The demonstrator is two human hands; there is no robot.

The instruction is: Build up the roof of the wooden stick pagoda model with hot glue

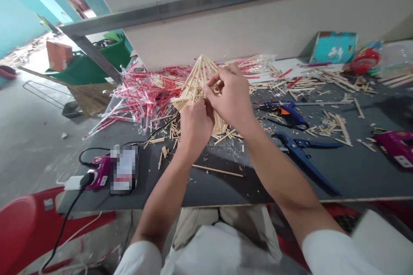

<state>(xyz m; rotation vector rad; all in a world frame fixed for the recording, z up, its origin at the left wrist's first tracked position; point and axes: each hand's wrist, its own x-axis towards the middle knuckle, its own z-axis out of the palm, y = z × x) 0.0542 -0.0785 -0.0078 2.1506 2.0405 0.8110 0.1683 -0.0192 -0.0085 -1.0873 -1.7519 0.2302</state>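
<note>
A pyramid-shaped model of thin wooden sticks point(194, 78) stands up above the middle of the table, its sticks meeting at a point on top. My left hand point(196, 125) is closed on the model's lower part, with the fingertips hidden behind the hand. My right hand point(235, 94) is at the model's right side, thumb and forefinger pinched together against its sticks. Whatever lies in that pinch is too small to make out. Beneath my hands, cut stick pieces point(174, 131) are scattered, and a single loose stick point(217, 170) lies nearer the front edge.
Red-and-clear plastic wrappers point(142, 94) pile up at left. On the right lie a blue glue gun point(287, 111) and a blue cutter point(305, 159). A phone point(124, 169) sits by a purple power socket point(100, 172) with cords. Another purple socket point(395, 146) is far right.
</note>
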